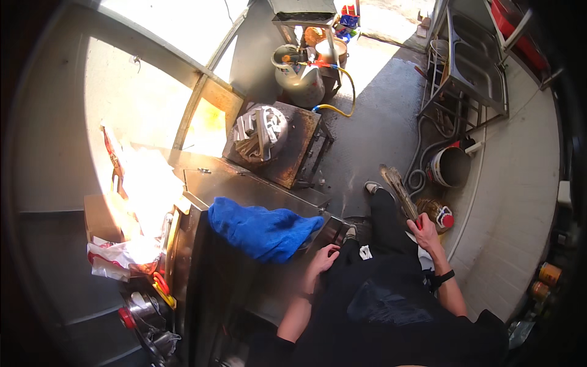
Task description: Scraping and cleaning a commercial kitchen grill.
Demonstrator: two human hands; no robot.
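My right hand is closed on the red grip of a long, dirty, flat-ended tool, possibly tongs, which points away from me over the floor. My left hand hangs beside my left leg, near the metal counter's edge; its fingers are curled loosely and nothing shows in them. A blue cloth lies on the counter to the left of that hand. Beyond the cloth, a round pot or container heaped with strips and pieces stands on a low rusty metal table.
A gas cylinder with a yellow hose stands ahead. At the right are a steel double sink, a bucket, a grey hose and a large oil bottle with a red cap. Packages lie at the left.
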